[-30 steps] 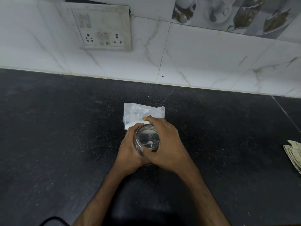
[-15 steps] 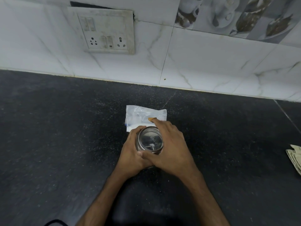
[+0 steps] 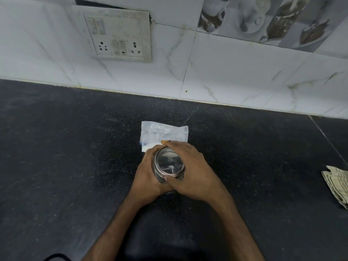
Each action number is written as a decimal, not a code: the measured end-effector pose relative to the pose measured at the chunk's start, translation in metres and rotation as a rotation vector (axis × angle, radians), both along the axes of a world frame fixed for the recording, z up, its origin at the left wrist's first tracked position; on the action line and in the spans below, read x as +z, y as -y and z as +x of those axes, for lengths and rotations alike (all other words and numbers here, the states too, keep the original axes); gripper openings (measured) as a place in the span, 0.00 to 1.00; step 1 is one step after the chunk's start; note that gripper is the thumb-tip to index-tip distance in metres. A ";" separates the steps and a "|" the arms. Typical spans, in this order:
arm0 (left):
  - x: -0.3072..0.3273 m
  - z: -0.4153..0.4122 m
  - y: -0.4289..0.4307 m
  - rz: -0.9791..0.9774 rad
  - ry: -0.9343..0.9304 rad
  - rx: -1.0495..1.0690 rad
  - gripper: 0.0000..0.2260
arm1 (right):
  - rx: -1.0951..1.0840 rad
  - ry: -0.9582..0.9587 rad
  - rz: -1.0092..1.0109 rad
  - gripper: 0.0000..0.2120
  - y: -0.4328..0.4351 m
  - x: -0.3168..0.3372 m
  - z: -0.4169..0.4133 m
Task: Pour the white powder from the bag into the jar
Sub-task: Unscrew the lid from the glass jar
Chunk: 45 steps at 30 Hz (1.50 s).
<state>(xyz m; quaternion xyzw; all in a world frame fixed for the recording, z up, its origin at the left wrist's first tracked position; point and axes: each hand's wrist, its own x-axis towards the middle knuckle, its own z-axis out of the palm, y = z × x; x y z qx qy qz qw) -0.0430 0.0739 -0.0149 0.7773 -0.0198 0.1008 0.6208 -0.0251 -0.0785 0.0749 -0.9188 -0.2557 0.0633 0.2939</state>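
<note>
We grip jar [image 3: 169,165] with both hands near counter [image 3: 66,157] middle. Left hand [image 3: 148,176] fingers wrap jar's left side; right hand [image 3: 190,170] fingers curl over its metal lid rim. Bag [image 3: 163,132] lies flat just behind jar, toward wall edge. Folded cloth [image 3: 337,183] at counter's right edge.
</note>
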 end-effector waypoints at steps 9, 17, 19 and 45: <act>0.001 -0.001 0.000 -0.010 -0.015 -0.009 0.46 | 0.070 -0.006 -0.085 0.45 -0.001 0.010 0.002; 0.005 -0.003 0.002 -0.028 -0.001 -0.009 0.44 | 0.003 0.114 -0.070 0.33 -0.008 0.007 -0.001; 0.005 -0.003 0.001 -0.034 -0.002 -0.007 0.44 | 0.093 0.083 -0.114 0.38 -0.005 0.006 0.001; 0.004 -0.002 -0.001 -0.048 -0.003 -0.027 0.42 | -0.086 0.036 -0.003 0.48 -0.014 0.003 -0.009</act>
